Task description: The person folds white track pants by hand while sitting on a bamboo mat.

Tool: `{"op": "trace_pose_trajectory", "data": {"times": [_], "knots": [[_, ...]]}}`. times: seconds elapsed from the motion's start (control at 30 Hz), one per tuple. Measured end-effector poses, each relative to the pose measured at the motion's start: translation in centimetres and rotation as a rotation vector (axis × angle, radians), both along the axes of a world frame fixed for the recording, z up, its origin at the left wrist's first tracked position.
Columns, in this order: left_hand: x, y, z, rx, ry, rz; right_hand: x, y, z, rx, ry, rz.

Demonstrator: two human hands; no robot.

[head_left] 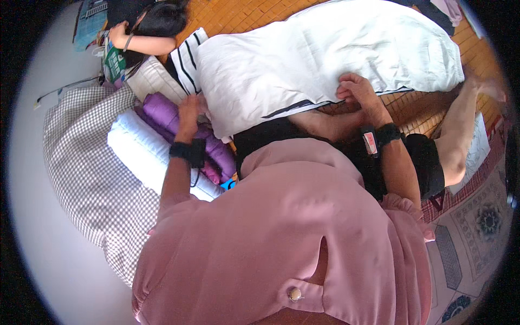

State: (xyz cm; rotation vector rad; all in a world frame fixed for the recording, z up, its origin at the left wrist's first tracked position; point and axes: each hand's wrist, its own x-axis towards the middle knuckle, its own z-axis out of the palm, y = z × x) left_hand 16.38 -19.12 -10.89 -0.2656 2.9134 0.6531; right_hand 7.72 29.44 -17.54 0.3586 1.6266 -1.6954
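Observation:
A long white garment point(303, 49), which looks like trousers laid lengthwise, spreads across the woven mat in front of me. Its right end is gathered, and a dark stripe shows along its near edge. At the left end of it, my left hand point(189, 112) is closed on the fabric's edge; the fingertips are partly hidden and blurred. Over the near edge, right of the middle, my right hand point(358, 91) rests with loosely bent fingers apart, holding nothing visible. Both wrists wear black bands.
A rolled purple cloth point(162, 115) and a pale blue roll point(138, 142) lie at my left, beside checked bedding point(92, 168). Beyond them, a person point(157, 32) lies with one arm bent, near a striped cloth point(189, 59). The woven mat point(238, 15) continues behind the garment.

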Motion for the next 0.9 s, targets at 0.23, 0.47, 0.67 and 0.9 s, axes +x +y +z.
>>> {"op": "trace_pose_trajectory", "data": {"times": [0.23,0.47,0.67,0.9], "knots": [[1.2,8.7,2.1,0.826,-0.315,0.486,1.1,1.6,-1.1,0.078,0.095,0.068],[-1.3,7.0,-0.2,0.292,-0.219,-0.067,3.0,-1.6,2.0,0.317,0.648,0.187],[-1.8,4.7,-2.0,1.218,-0.334,0.552,4.0,-2.3,0.9,0.458,0.893,0.637],[0.7,6.3,3.6,0.982,-0.395,0.353,2.4,-5.2,-0.1,0.358,0.982,0.281]]}}
